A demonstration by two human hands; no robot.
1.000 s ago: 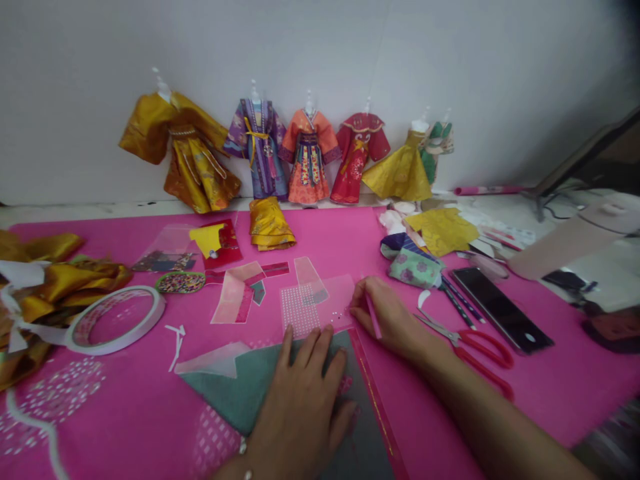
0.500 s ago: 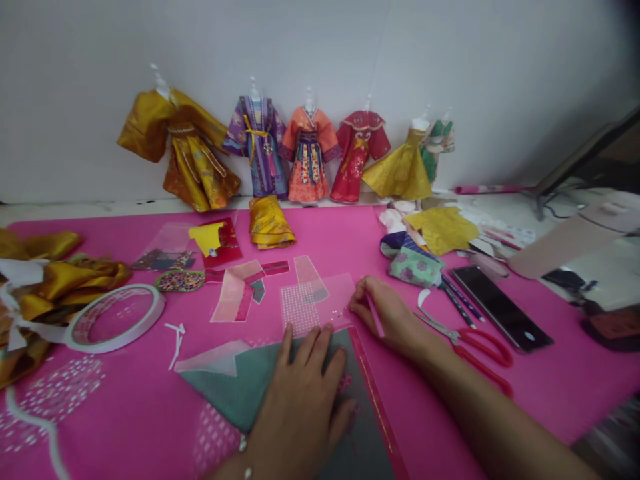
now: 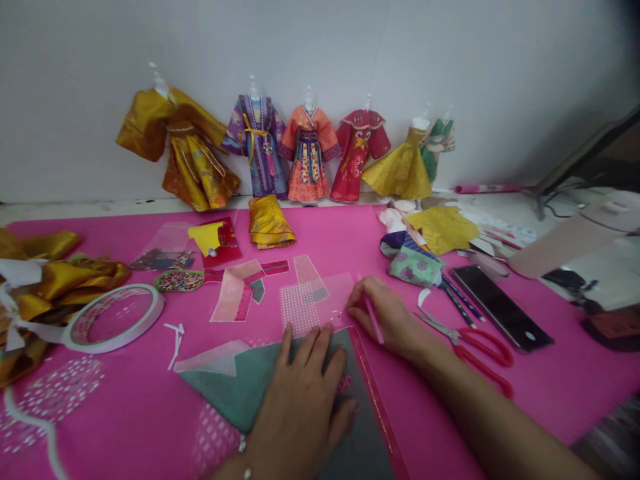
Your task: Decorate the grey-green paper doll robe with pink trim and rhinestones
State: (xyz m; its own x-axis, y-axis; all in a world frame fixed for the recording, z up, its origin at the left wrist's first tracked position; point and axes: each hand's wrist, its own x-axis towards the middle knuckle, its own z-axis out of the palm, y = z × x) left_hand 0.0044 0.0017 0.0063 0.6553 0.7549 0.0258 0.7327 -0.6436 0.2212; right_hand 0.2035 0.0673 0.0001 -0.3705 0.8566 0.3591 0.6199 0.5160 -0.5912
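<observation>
My left hand [image 3: 300, 387] lies flat with fingers spread on a grey-green piece of fabric [image 3: 240, 393] with a red, gold-lined border. My right hand [image 3: 383, 313] pinches a slim pink pen-like stick [image 3: 374, 321]. Its fingertips rest beside a clear plastic sheet [image 3: 345, 287], where a few tiny shiny beads [image 3: 336, 315] lie. A sheet of small rhinestones in rows [image 3: 300, 307] sits just beyond my left fingertips. Whatever the stick's tip touches is too small to make out.
Red-handled scissors [image 3: 483, 353] and a phone [image 3: 503, 307] lie to the right. A tape roll [image 3: 115, 319] and gold fabric [image 3: 75, 280] are left. Cut fabric pieces [image 3: 235, 287] lie mid-table. Several dressed doll forms [image 3: 310, 153] line the wall. A bottle [image 3: 575, 233] leans in at right.
My right hand has shifted very slightly left, and the pink stick has tilted a little. My left hand stays on the fabric.
</observation>
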